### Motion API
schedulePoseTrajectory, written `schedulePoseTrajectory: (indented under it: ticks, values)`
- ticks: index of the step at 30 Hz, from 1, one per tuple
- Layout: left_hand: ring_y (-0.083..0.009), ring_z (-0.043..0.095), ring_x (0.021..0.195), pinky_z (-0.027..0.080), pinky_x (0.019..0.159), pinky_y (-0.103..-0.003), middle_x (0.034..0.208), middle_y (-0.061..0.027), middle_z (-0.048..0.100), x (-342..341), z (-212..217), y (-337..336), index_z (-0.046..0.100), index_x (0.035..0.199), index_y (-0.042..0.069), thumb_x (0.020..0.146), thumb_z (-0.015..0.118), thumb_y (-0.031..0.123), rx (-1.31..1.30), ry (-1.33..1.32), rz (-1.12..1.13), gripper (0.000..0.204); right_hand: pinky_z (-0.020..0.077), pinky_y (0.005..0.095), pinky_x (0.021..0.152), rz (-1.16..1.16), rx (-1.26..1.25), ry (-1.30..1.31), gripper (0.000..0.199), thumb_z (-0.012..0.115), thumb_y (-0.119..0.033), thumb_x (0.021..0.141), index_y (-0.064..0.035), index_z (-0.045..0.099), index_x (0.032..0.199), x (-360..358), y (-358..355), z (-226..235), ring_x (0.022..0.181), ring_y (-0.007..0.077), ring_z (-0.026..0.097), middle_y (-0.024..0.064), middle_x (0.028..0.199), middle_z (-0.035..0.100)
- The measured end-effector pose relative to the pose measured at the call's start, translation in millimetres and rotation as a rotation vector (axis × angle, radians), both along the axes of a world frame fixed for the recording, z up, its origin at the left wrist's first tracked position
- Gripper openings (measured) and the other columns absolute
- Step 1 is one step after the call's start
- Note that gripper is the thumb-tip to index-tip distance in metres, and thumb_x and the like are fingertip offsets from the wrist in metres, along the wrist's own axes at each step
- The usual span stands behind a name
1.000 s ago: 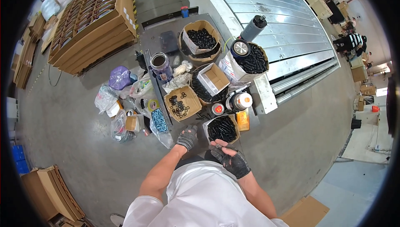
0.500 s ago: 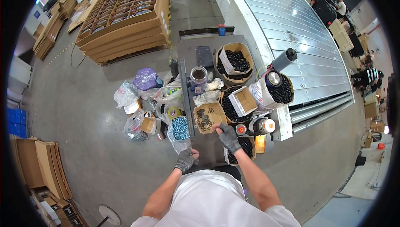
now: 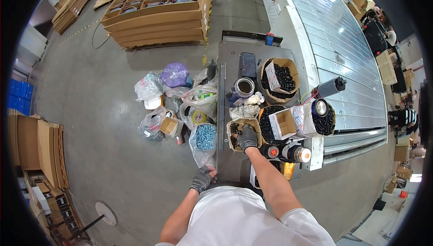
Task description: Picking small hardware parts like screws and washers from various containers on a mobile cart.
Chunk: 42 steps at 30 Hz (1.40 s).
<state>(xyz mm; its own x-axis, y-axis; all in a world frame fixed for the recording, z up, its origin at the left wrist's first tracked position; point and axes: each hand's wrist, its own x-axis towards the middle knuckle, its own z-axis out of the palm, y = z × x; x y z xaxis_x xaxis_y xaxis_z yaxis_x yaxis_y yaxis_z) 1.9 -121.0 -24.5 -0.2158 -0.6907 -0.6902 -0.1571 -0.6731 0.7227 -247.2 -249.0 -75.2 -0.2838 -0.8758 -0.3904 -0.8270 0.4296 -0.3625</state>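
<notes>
My gloved right hand reaches down into a small open cardboard box of dark rings. Its fingers point into the box and are mostly hidden by the back of the hand. Lower and to the left, my gloved left hand is closed near the table edge, fingertips pinched together; whatever they hold is too small to make out. Just beyond it sits a clear bag of blue screws. White cloth gloves lie behind the ring box.
Boxes of black parts and a steel tumbler stand farther back on the grey table. Thermos flasks stand to the right, beside a metal slatted conveyor. Plastic bags lie at the left.
My right hand has moved from the ring box's near right edge into the box. My left hand stays low and closed. The view has shifted, so the table appears farther right.
</notes>
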Motion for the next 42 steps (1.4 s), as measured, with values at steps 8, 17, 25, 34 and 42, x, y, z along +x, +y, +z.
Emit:
schedulePoseTrajectory:
  ticks: [8, 17, 25, 34, 42]
  values:
    - [-0.0144, 0.064, 0.067, 0.053, 0.063, -0.028, 0.077, -0.0075, 0.067, -7, -12, -8, 0.065, 0.095, -0.001, 0.085, 0.066, 0.006, -0.050, 0.011, -0.041, 0.013, 0.0493, 0.0446, 0.083, 0.050, -0.227, -0.096, 0.023, 0.061, -0.014, 0.072, -0.0022, 0.066, 0.091, -14, 2, -31, 0.094, 0.0398, 0.062, 0.0231, 0.094, 0.065]
    - [-0.0142, 0.064, 0.070, 0.054, 0.067, -0.028, 0.083, -0.0087, 0.068, -22, 20, -43, 0.065, 0.099, -0.002, 0.087, 0.064, 0.006, -0.001, 0.157, 0.035, 0.014, 0.0512, 0.0268, 0.075, -0.161, -0.135, -0.769, 0.024, 0.065, 0.001, 0.080, -0.0004, 0.066, 0.105, -43, 17, -10, 0.085, 0.0111, 0.061, 0.0027, 0.093, 0.065]
    - [-0.0123, 0.063, 0.069, 0.052, 0.064, -0.025, 0.084, -0.0049, 0.068, -44, 57, -71, 0.066, 0.103, -0.001, 0.087, 0.068, 0.009, -0.097, 0.200, 0.061, 0.020, 0.0504, 0.0329, 0.092, -0.493, -0.070, -1.629, 0.033, 0.059, -0.003, 0.087, 0.0008, 0.057, 0.120, -45, 51, 81, 0.096, 0.0207, 0.062, 0.0093, 0.105, 0.063]
    - [-0.0117, 0.061, 0.085, 0.048, 0.080, -0.026, 0.094, -0.0041, 0.069, -76, 77, -93, 0.067, 0.105, 0.003, 0.087, 0.069, 0.012, -0.146, 0.293, 0.180, 0.020, 0.0502, 0.0366, 0.094, -0.668, -0.098, -1.736, 0.028, 0.063, -0.008, 0.086, 0.0000, 0.059, 0.113, -43, 60, 92, 0.103, 0.0236, 0.061, 0.0117, 0.108, 0.062]
    - [-0.0112, 0.061, 0.087, 0.048, 0.079, -0.025, 0.092, -0.0035, 0.068, -90, 77, -93, 0.066, 0.104, 0.003, 0.088, 0.067, 0.010, -0.232, 0.308, 0.192, 0.017, 0.0535, 0.0312, 0.086, -0.620, -0.085, -1.673, 0.029, 0.066, -0.003, 0.086, 0.0010, 0.058, 0.113, -42, 70, 116, 0.095, 0.0207, 0.064, 0.0122, 0.105, 0.065]
